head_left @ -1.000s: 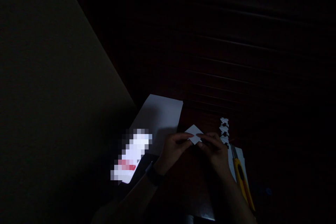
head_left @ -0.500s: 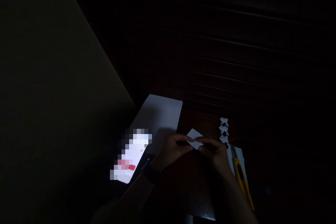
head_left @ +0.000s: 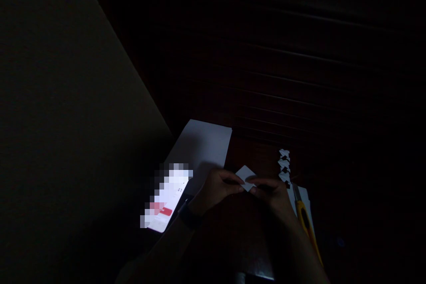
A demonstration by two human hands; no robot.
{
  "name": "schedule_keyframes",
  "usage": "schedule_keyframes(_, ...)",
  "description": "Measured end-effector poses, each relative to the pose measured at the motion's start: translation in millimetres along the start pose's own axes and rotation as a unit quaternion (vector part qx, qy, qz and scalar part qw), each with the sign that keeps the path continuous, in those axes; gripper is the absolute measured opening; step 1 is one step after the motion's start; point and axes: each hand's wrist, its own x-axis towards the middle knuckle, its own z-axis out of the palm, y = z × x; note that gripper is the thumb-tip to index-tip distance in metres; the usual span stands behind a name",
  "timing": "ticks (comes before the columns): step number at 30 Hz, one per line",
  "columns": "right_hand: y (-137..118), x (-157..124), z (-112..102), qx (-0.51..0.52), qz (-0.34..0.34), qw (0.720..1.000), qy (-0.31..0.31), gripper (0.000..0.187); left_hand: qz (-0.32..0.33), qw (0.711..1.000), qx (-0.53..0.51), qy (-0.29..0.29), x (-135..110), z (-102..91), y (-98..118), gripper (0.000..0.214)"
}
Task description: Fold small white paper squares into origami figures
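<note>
A small white square of paper (head_left: 245, 172), turned cornerwise, is held between my two hands above the dark table. My left hand (head_left: 216, 189), with a dark band at the wrist, pinches its left side between thumb and fingers. On the right side, my right hand (head_left: 273, 195) pinches the same paper, index finger above and thumb below. The fingertips of both hands nearly meet at its lower half. Whether the paper is folded is too dark to tell.
A yellow utility knife (head_left: 304, 217) lies on white paper pieces (head_left: 309, 199) at the right. Behind it stand several small folded paper pieces (head_left: 284, 164) in a row. White sheets (head_left: 206, 142) lie at the left, near a lit phone (head_left: 163, 222) with a blurred screen.
The small paper has shifted slightly down and to the left in my fingers. Both hands stay in nearly the same place, still pinching it.
</note>
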Motion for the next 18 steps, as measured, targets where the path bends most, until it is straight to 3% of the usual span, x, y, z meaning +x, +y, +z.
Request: schedule_keyframes(18,-2.5,0.1,-2.9,-0.01,0.013,1.0,-0.006,0.016,-0.027,0.999,-0.006,0.021,-1.9,4.8,-6.9,0.019)
